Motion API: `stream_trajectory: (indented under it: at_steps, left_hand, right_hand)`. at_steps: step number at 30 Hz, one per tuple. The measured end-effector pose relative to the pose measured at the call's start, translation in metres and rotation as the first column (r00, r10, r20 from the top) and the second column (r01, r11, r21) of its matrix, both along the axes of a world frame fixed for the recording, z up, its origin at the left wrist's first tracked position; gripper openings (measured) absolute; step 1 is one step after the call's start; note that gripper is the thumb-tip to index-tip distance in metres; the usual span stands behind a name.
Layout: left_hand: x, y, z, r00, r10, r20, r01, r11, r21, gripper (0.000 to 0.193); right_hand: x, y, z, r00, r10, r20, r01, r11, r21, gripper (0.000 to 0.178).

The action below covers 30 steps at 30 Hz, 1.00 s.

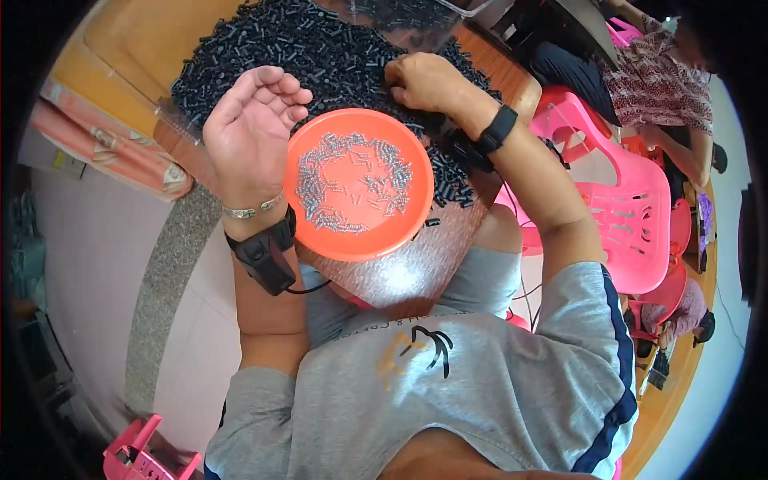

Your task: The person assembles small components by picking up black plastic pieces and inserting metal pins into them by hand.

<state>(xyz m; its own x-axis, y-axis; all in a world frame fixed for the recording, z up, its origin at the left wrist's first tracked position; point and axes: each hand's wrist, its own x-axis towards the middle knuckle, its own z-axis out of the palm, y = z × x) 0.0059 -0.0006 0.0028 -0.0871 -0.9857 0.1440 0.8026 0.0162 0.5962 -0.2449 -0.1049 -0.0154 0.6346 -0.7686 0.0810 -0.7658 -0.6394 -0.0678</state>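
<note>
A red round basin (362,250) holds many small metal springs (390,178), most of them in a ring around its bottom. Behind it spreads a large heap of small black cylindrical plastic parts (264,48). My left hand (254,120) is raised at the basin's left edge, palm up, with loosely bent fingers and a bare palm. Over the right part of the heap, my right hand (432,82) is closed, knuckles up, fingertips down among the black parts. Whatever it pinches is hidden beneath the fingers.
The basin rests on a brown wooden table (416,276) against my lap. A clear plastic bin (408,28) stands at the back. Pink plastic chairs (624,216) are on the right, where other people sit. Wrist-worn black devices (264,260) trail cables. A patterned cloth (120,152) hangs at left.
</note>
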Motion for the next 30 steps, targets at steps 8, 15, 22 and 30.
stream_trajectory:
  at_steps: [8,15,22,30]
  left_hand:
    - [0.007,-0.006,-0.009,0.991,-0.135,-0.024,0.132,0.986,-0.103,0.03]
    - [-0.002,-0.001,-0.002,1.0,-0.018,0.0,0.018,1.0,0.008,0.029]
    - [-0.002,0.0,-0.002,1.0,0.007,0.028,-0.007,1.0,0.008,0.029]
    - [-0.005,-0.002,-0.001,1.0,-0.011,0.008,0.011,1.0,0.017,0.028]
  right_hand:
    - [0.003,0.003,-0.002,1.0,0.009,-0.022,-0.011,0.995,-0.095,0.017]
    - [-0.005,0.0,0.003,0.995,-0.044,0.088,0.05,0.997,-0.067,0.017]
    - [-0.01,-0.002,-0.005,0.981,-0.034,0.189,0.039,0.999,-0.021,0.016]
    - [-0.017,-0.002,-0.003,0.949,-0.046,0.313,0.023,0.997,0.077,0.015]
